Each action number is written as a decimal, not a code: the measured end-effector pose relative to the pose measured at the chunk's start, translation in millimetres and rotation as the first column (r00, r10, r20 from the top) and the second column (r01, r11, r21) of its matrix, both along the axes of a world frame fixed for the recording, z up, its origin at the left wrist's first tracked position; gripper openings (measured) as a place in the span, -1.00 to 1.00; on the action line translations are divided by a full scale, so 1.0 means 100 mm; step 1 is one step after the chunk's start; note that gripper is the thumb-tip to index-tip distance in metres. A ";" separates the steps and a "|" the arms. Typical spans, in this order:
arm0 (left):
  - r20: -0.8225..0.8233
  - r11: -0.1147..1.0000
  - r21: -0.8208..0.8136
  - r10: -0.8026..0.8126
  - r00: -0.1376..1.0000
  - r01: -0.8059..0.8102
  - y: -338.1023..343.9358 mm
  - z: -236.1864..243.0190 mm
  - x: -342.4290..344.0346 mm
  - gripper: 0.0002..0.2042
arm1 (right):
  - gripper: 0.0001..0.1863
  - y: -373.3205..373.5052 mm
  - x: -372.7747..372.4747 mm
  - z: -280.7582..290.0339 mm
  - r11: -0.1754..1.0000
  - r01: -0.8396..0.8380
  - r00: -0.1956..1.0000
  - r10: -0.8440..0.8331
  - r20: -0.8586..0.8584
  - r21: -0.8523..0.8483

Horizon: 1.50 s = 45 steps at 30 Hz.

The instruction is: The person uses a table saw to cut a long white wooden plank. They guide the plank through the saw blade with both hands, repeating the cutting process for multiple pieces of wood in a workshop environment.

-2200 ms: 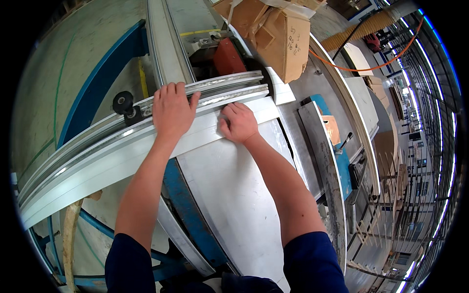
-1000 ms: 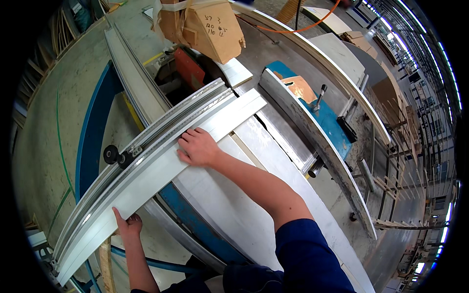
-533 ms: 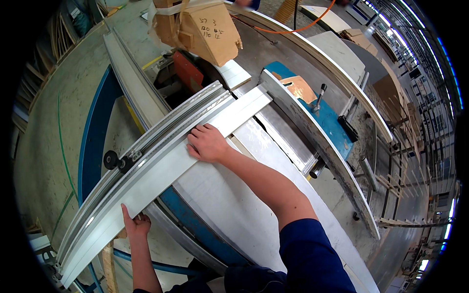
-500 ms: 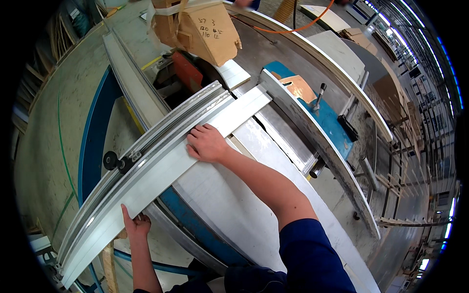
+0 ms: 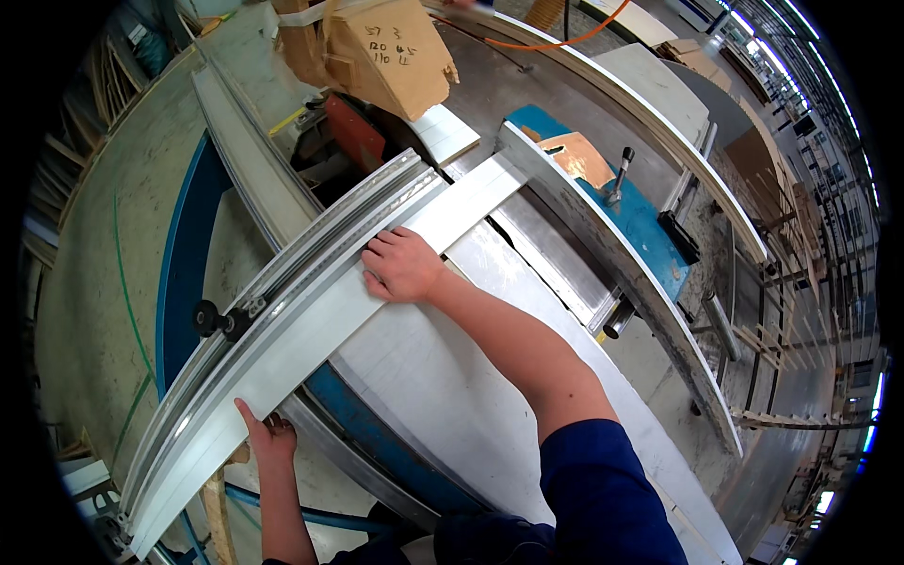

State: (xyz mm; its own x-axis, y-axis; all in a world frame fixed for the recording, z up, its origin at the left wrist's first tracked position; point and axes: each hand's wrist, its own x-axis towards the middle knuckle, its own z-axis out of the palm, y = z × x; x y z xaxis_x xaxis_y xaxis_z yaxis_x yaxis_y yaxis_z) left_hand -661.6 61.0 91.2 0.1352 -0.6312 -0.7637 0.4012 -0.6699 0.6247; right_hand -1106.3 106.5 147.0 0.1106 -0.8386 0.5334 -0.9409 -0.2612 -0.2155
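Note:
A long white board [image 5: 306,344] lies slantwise along a grooved metal fence [image 5: 330,240], its far end meeting a long straight metal rail [image 5: 603,221]. My right hand [image 5: 403,267] rests on the board's upper face with its fingers curled, holding it around mid-length. Lower on the left, my left hand [image 5: 271,438] grips the near edge, thumb laid on top. Its other fingers are bent at the edge and partly hidden. Beyond the fence, a saw's red guard [image 5: 356,135] shows beneath a cardboard-covered hood [image 5: 391,56].
A black knob [image 5: 207,317] sticks out from the fence. The pale machine table [image 5: 424,363] lies under my right forearm. To the right is a blue plate with a lever [image 5: 621,174]. An orange hose [image 5: 565,42] crosses the back, where part of another person's hand appears.
The view has shifted slightly. Both hands keep their hold on the white board, and its far end now sits slightly closer against the metal rail.

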 end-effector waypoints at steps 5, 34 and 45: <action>-0.014 1.000 -0.018 -0.006 1.000 0.006 0.01 -0.04 0.05 -0.09 | -0.76 0.00 -0.08 0.06 0.996 -0.075 0.996 0.077 -0.040 0.038; 0.951 0.249 0.008 0.296 -0.084 0.969 -0.96 0.96 -2.69 -0.55 | -0.74 -0.33 -0.36 -0.14 0.996 -0.063 0.998 0.064 0.020 -0.057; 0.957 0.252 -0.029 0.287 -0.046 0.967 -1.45 0.94 -2.74 -0.54 | -0.75 -0.80 -0.41 -0.14 0.996 -0.062 0.997 0.064 0.034 -0.061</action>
State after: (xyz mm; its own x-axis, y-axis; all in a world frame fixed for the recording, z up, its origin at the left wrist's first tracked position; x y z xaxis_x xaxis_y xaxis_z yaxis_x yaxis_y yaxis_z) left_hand -935.9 -83.7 185.0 -0.4259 -0.8264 0.3684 -0.8225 0.5232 0.2230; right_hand -1147.2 26.5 133.2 0.1423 -0.7972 0.5867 -0.9139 -0.3334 -0.2314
